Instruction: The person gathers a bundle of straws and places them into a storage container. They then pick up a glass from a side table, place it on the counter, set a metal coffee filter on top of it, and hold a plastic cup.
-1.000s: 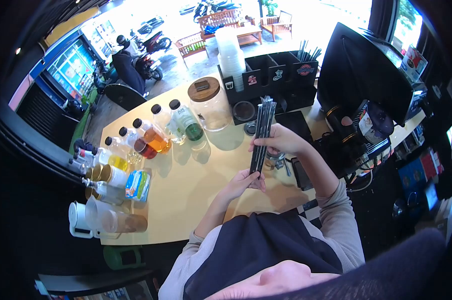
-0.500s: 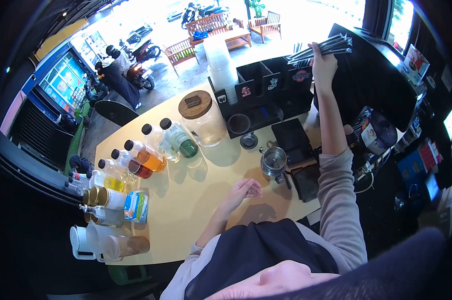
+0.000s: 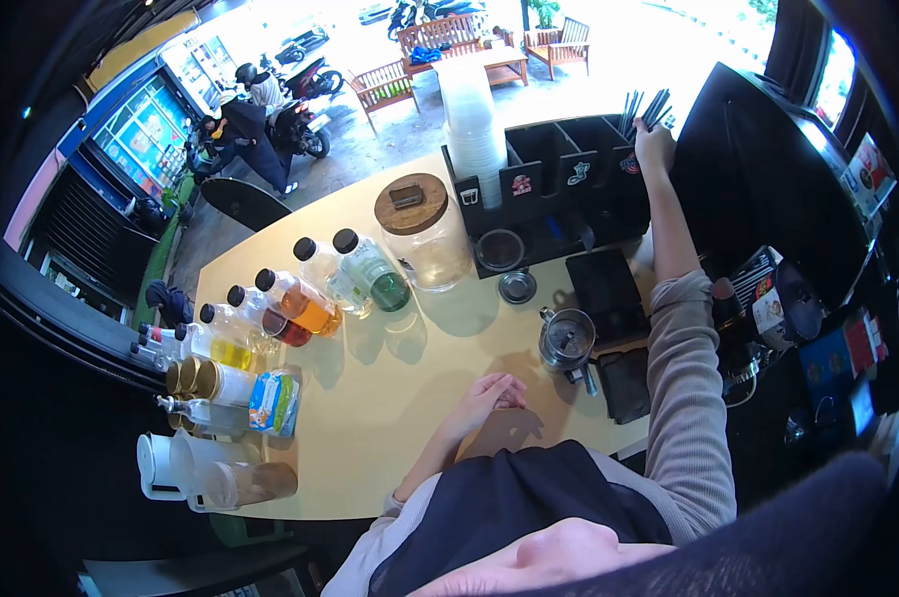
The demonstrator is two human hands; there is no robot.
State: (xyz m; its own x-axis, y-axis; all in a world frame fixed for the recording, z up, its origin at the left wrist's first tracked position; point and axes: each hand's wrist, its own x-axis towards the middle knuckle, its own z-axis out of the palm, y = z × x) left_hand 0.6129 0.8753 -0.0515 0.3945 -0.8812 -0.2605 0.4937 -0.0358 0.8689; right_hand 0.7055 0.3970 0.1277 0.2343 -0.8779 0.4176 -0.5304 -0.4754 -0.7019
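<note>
My right hand reaches to the far right compartment of a black counter organizer. Its fingers are closed round a bundle of thin dark straws in clear wrappers, standing upright at that compartment; the lower ends are hidden. My left hand hovers over or rests on the wooden counter, fingers curled in, with nothing visible in them. Nearest to it is a glass and metal pot, just up and to the right. A small round metal lid lies beyond the pot.
Stacked clear plastic cups stand in the organizer's left end. A large jar with a wooden lid is beside it. Several syrup bottles line the counter's left edge, with a wipes pack and pitchers. Dark pads lie right.
My right hand has come down from above the organizer, and the straws have turned from sideways to upright at the compartment. My left hand's fingers are curled more. The view has shifted slightly.
</note>
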